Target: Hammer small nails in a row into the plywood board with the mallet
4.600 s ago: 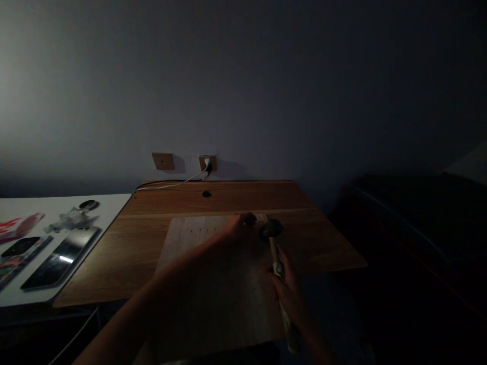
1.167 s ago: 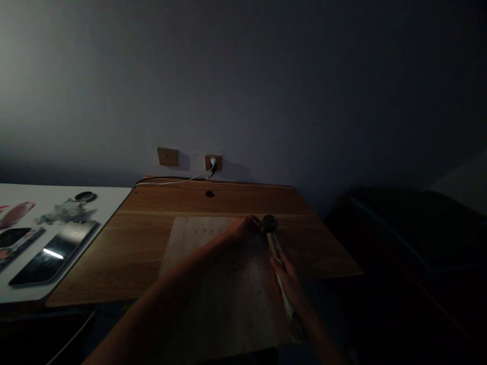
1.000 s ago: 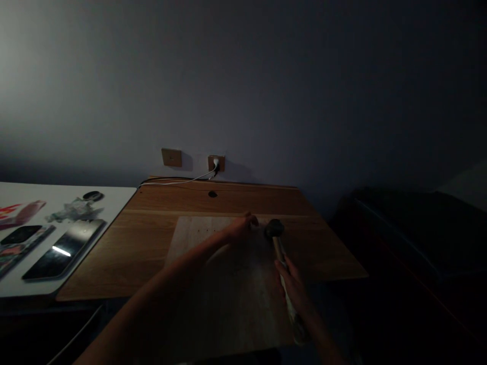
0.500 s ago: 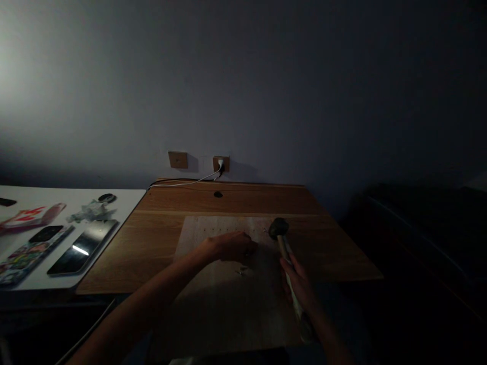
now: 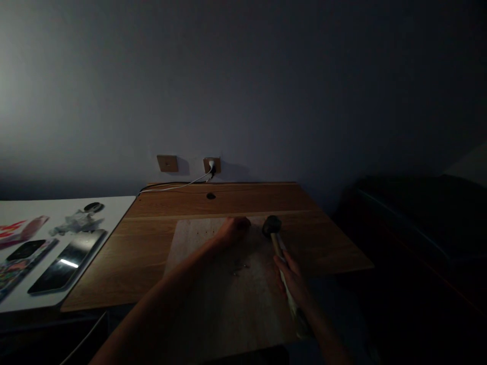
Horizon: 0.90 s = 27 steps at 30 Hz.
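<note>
A pale wooden board [image 5: 228, 299] lies on the brown desk [image 5: 137, 253] in dim light. My left hand [image 5: 233, 229] rests near the board's far edge with its fingers curled together, pinched on something too small to make out. A row of tiny dark dots runs along the board to the left of this hand. My right hand [image 5: 291, 281] is wrapped round the handle of a hammer [image 5: 277, 243]. The hammer's dark head sits just right of my left hand, close to the board. A few small nails [image 5: 240, 268] lie loose on the board between my hands.
A white table [image 5: 114, 208] at the left carries phones [image 5: 68, 261], cases and a crumpled wrapper. A white cable [image 5: 178, 185] runs from a wall socket [image 5: 211, 165] across the desk's back edge. Dark furniture [image 5: 418, 223] stands to the right.
My left hand dropped back to the loose nails half a second ago and has now returned to the board's far edge, fingers pinched. The hammer head stays beside it.
</note>
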Tool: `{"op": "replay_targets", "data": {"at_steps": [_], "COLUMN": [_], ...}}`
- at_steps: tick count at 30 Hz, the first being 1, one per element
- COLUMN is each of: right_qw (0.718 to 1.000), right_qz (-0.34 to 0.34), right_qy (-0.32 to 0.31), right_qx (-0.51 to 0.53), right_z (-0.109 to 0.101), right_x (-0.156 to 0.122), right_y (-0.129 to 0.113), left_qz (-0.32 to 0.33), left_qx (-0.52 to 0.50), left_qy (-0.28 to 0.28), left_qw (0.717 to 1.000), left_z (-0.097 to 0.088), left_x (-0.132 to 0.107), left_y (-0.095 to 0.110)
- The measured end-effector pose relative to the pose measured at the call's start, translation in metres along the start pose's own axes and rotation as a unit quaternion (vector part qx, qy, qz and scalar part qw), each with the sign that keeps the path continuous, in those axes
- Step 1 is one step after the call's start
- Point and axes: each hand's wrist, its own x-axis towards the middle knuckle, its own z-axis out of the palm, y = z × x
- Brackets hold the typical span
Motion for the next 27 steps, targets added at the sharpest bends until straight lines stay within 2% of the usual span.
{"op": "replay_targets", "data": {"at_steps": [4, 10, 16, 20, 24, 27], "right_qw": [0.999, 1.000, 0.999, 1.000, 0.999, 1.000], "right_qz": [0.033, 0.018, 0.026, 0.020, 0.024, 0.002], "right_qy": [0.002, -0.006, 0.015, 0.003, 0.003, 0.005], "right_qx": [0.015, 0.015, 0.014, 0.014, 0.028, 0.022], "right_z": [0.003, 0.003, 0.003, 0.004, 0.004, 0.005], "right_x": [-0.005, -0.006, -0.007, -0.008, -0.008, -0.009], "right_y": [-0.007, -0.010, -0.012, -0.012, -0.010, -0.010], "left_qz": [0.004, 0.018, 0.024, 0.031, 0.022, 0.003], "left_qx": [0.004, 0.009, 0.036, 0.044, 0.033, 0.017], "left_qy": [0.005, 0.006, -0.004, -0.009, -0.008, 0.006], "left_qw": [1.000, 1.000, 0.999, 0.999, 0.999, 1.000], "left_z": [-0.002, -0.003, -0.002, -0.001, 0.000, 0.002], "left_x": [-0.003, -0.002, -0.004, -0.003, -0.001, 0.000], "left_y": [0.004, 0.006, 0.006, 0.007, 0.005, -0.001]}}
